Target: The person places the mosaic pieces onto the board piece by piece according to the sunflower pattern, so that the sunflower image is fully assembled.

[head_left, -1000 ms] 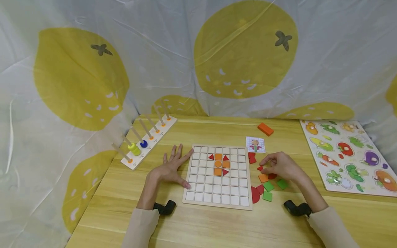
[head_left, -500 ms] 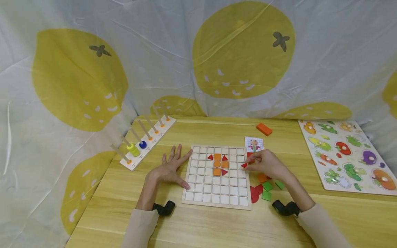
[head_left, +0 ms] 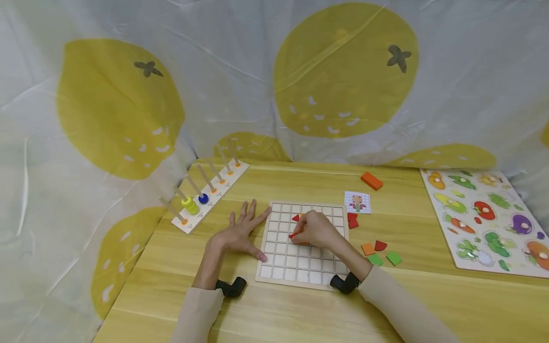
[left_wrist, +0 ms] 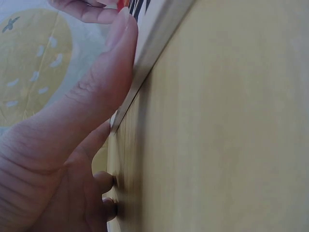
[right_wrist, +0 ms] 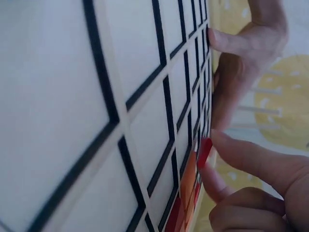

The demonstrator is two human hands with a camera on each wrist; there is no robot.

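At the head view's lower centre, the right hand (head_left: 317,230) pinches a red tile (right_wrist: 205,151), partly hidden, over a grid board (head_left: 290,263) whose left edge the left hand (head_left: 238,236), fingers spread, touches.

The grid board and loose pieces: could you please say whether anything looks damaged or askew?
Nothing visible looks damaged or spilled. The grid board lies flat. To its right, the green tiles and orange tile sit at mixed angles, and the orange block lies apart, which seems merely untidy.
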